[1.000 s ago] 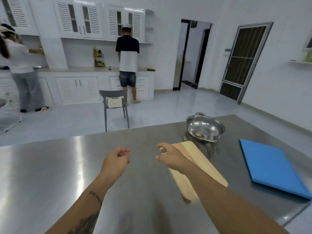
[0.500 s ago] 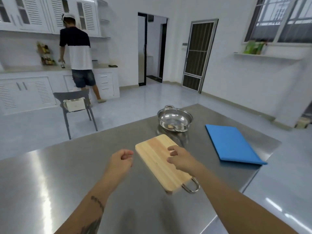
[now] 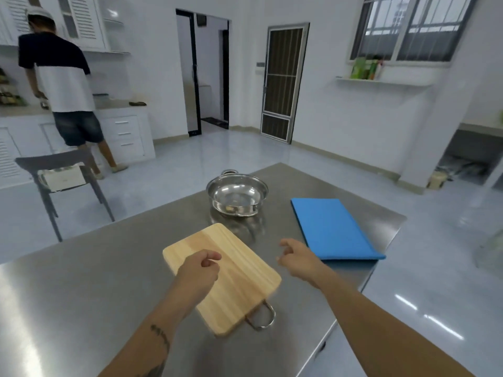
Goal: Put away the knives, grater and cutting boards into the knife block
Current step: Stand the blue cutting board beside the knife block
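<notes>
A wooden cutting board [image 3: 239,278] with a metal ring handle [image 3: 262,317] lies flat on the steel table [image 3: 81,295]. To its right lies a blue cutting board [image 3: 332,228], near the table's right edge. My left hand [image 3: 198,273] hovers over the wooden board with its fingers curled in and nothing in them. Between the two boards is my right hand [image 3: 298,257], fingers loosely apart and holding nothing. No knife block, knife or grater is in view.
A shiny steel pot [image 3: 236,195] stands behind the boards near the table's far corner. A grey chair [image 3: 62,172] stands on the floor beyond the table. A person [image 3: 60,85] works at the back counter. The table's right edge runs close to the blue board.
The view has swung to the right, so the boards and pot sit more central. My left hand now hangs over the wooden board and my right hand has moved off it toward the blue board.
</notes>
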Available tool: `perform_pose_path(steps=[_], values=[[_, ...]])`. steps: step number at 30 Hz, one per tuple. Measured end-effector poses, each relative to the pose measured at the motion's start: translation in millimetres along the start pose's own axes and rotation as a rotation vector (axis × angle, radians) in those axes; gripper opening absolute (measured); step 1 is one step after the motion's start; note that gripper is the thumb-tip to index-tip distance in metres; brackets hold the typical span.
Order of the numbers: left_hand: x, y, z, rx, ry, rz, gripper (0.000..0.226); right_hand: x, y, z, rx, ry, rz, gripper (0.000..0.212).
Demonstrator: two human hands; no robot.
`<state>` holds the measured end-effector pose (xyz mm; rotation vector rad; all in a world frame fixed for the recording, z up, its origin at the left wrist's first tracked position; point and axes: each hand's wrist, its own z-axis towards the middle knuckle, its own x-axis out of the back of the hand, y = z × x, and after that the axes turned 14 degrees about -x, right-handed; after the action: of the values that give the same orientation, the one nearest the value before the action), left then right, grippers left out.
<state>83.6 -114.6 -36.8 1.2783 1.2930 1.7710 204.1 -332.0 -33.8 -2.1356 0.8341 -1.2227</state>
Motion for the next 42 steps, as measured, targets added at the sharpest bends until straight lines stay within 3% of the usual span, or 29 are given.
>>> perform_pose_path(steps=[4,9,16,22,24,27,31,37,42], values=[[-80,18,44,-0.009,-0.051,-0.024,0.023,66,38,56,-0.036,0.112,0.008,0.049],[-190,37,88,0.024,-0.157,-0.019,0.062,156,90,126,-0.152,0.244,0.108,0.045],[-280,42,131,0.101,-0.252,0.059,0.067,229,144,191,-0.316,0.264,0.008,0.057],[-316,22,164,0.170,-0.312,0.117,0.068,232,156,234,-0.335,0.210,-0.018,0.050],[-330,-18,183,0.172,-0.326,0.094,0.081,229,153,244,-0.317,0.219,-0.012,0.049],[-348,-70,203,0.206,-0.321,0.061,0.096,221,152,256,-0.329,0.254,-0.010,0.066],[-347,-2,194,0.131,-0.269,0.142,0.077,211,155,261,-0.373,0.294,0.003,0.078],[-336,-31,196,0.115,-0.143,0.067,0.075,202,158,256,-0.333,0.260,0.062,0.071],[-329,-8,176,0.066,-0.074,0.116,0.068,194,160,241,-0.254,0.206,0.161,0.074]])
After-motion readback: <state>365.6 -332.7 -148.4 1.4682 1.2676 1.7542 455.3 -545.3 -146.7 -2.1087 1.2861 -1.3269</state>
